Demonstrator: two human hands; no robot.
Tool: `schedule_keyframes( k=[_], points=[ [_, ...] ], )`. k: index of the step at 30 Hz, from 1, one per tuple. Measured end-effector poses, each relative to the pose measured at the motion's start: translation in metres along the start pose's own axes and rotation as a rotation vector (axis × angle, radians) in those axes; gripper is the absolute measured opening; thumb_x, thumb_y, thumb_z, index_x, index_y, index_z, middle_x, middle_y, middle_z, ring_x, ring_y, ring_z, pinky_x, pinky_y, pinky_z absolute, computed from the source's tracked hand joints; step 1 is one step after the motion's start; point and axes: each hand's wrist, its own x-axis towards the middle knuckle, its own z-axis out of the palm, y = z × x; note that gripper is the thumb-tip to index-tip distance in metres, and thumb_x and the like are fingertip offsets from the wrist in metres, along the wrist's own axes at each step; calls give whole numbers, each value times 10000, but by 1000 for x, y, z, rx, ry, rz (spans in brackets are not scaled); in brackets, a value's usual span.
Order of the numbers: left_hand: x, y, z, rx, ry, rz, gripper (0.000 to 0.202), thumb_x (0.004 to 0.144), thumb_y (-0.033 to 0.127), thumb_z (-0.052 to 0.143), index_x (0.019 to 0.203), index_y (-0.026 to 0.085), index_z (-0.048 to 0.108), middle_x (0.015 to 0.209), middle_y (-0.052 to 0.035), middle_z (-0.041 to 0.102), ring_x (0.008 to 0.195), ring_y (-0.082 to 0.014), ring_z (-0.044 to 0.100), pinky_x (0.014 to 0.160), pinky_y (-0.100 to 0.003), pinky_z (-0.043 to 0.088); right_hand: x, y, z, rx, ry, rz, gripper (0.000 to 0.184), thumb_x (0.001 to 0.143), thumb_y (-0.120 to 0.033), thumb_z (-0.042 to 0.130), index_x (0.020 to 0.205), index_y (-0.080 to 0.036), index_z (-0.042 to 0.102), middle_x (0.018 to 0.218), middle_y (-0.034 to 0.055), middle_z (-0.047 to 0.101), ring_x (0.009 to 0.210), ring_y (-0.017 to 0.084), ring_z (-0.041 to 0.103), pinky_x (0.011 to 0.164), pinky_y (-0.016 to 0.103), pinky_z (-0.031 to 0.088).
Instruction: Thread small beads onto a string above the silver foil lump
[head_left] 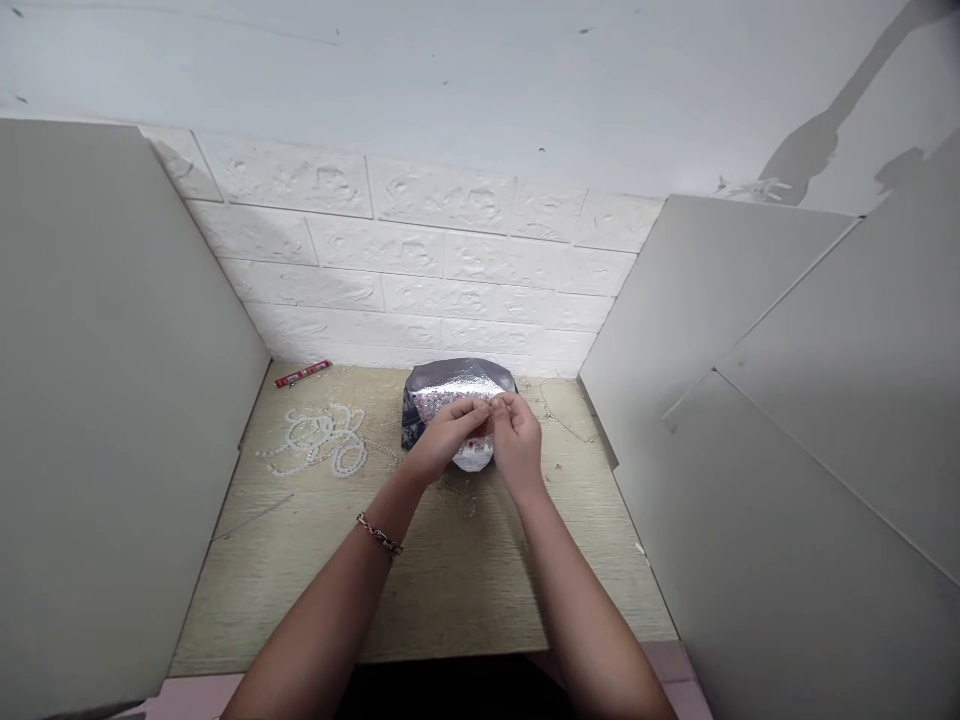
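Note:
A shiny silver foil bag lies at the far middle of the wooden table, with a clear pouch of small beads in front of it. Both of my hands meet over the pouch. My left hand is pinched at its fingertips, and my right hand is pinched against it. What the fingers grip is too small to make out. A chain bracelet sits on my left wrist.
A string of white pearl-like beads lies coiled at the left of the table. A small red object rests at the far left corner. Grey panels wall both sides, and a white brick wall stands behind.

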Motion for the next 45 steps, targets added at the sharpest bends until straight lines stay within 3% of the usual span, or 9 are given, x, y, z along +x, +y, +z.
schedule_keyframes(
  k=[5,9,12,15,19,26,31,39,45],
  points=[
    [-3,8,2,26,34,-62,271,697,392,501,608,149,422,409,82,277,348,-26,227,363,-166,181,2,10,8,575,-33,426,186,689,-353,522,673,-192,429,363,-123,225,281,23,150,273,153,134],
    [-5,13,5,208,117,-20,281,694,395,489,586,137,478,422,56,375,376,-40,313,393,-172,242,7,14,8,857,67,586,101,714,-253,510,678,-179,451,368,-111,305,285,20,262,283,128,238],
    [-5,8,8,494,148,65,274,692,374,485,613,131,582,570,1,560,542,-95,481,522,-204,352,11,13,6,950,183,615,29,728,-152,472,711,-171,485,469,-65,480,412,32,464,430,131,409],
    [-7,0,12,813,146,82,264,699,363,474,732,173,654,706,-12,643,663,-140,544,612,-234,378,13,10,5,936,198,630,69,728,-137,455,743,-175,510,584,-23,580,555,71,565,575,195,476],
    [-7,-5,13,1059,65,91,270,717,355,458,842,221,656,826,-18,658,743,-156,563,675,-249,384,12,6,5,893,143,631,118,751,-215,424,755,-166,531,656,11,620,649,125,605,658,281,488],
    [-10,5,4,1291,-158,164,231,750,307,431,825,256,644,841,5,651,745,-146,563,627,-219,370,9,5,4,891,128,646,162,741,-268,428,722,-152,540,640,17,618,641,138,610,667,283,490],
    [-14,6,15,1509,-103,201,301,800,311,326,820,233,616,818,-26,643,704,-172,570,570,-243,370,8,8,4,882,194,607,142,725,-238,435,684,-151,538,579,11,598,633,138,608,687,288,488],
    [-8,-1,21,1520,4,78,295,778,324,343,880,212,596,778,-56,627,653,-177,566,571,-263,382,7,7,9,833,190,590,126,708,-221,443,703,-153,550,536,-8,575,600,115,595,685,269,483],
    [-5,-2,18,1198,105,75,259,723,344,428,741,160,610,671,-47,604,606,-147,529,535,-236,344,9,6,7,922,154,653,169,738,-231,409,702,-139,546,547,7,574,606,121,593,655,261,482]
  ],
)
